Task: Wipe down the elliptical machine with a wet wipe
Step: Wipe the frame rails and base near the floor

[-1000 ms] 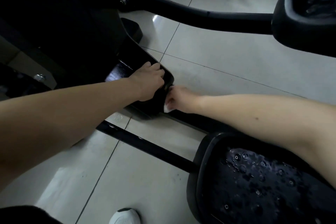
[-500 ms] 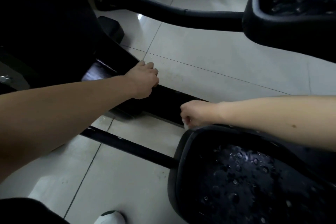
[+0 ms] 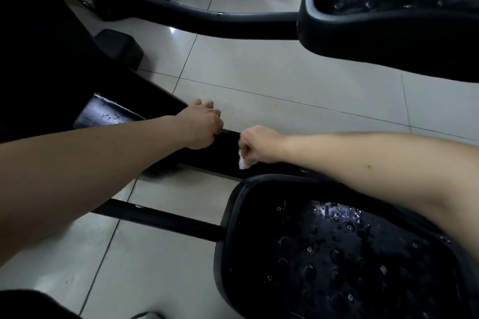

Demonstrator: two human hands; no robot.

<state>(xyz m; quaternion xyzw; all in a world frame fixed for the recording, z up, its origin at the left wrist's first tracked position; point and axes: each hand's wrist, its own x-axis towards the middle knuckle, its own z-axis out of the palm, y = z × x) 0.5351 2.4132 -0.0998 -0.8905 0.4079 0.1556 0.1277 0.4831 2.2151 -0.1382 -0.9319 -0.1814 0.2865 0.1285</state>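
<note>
Most of the wet wipe (image 3: 242, 162) is staying hidden inside the right hand (image 3: 259, 145). Only a small white corner is poking out below the curled fingers, which are pressing it onto the low bar (image 3: 225, 146) of the elliptical machine (image 3: 64, 46). The machine's dark body on the left is hard to make out in shadow. The left hand (image 3: 202, 124) is gripping the same bar just to the left, its fingers curling over the far edge with the tips out of sight. The right forearm is crossing above the near pedal (image 3: 324, 254), which the frame is cutting off, as it is the far pedal (image 3: 388, 21). Compared with half a second ago, the right hand is sitting farther left along the bar, closer to the left hand and off the near pedal's rim.
</note>
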